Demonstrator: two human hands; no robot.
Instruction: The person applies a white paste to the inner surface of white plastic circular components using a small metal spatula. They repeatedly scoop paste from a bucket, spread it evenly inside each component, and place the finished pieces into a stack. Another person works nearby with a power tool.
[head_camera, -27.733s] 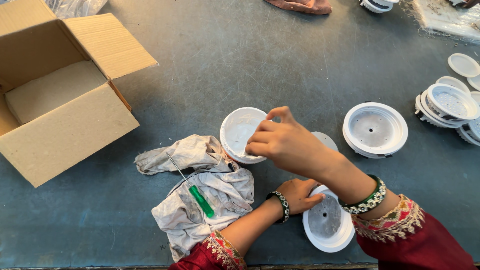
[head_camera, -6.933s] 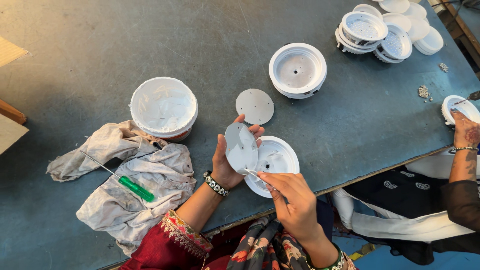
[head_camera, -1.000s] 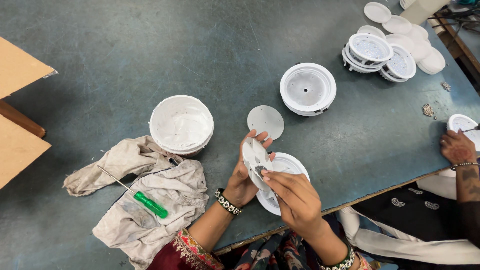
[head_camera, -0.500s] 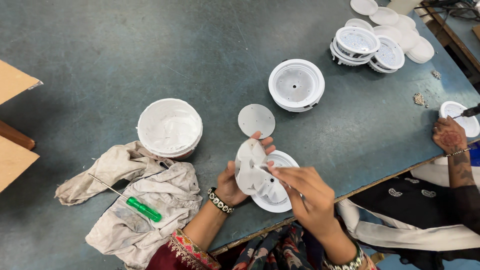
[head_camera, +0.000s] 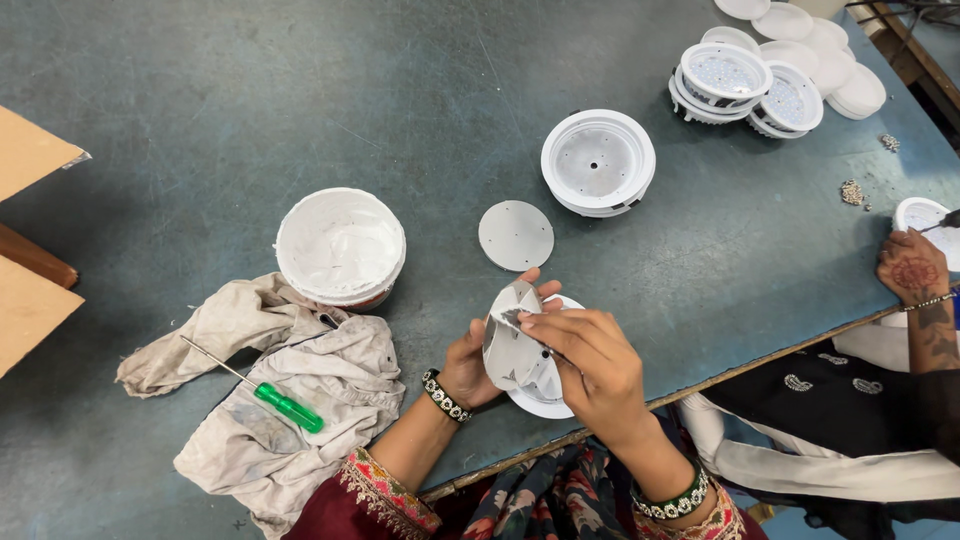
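My left hand holds a thin round metal disc tilted up on edge near the table's front edge. My right hand pinches something small against the disc's upper rim and spreads white paste on its face. Under both hands lies a white round lamp housing, mostly hidden. A second bare grey disc lies flat just beyond my hands. A white tub of paste stands to the left.
A dirty cloth with a green-handled screwdriver lies front left. Another white housing sits further back; stacked housings fill the far right. A co-worker's hand works at the right edge. A cardboard box flap is at left.
My right hand has slid from the disc's middle up toward its top rim. The disc stays tilted in my left hand. The co-worker's hand shifted slightly.
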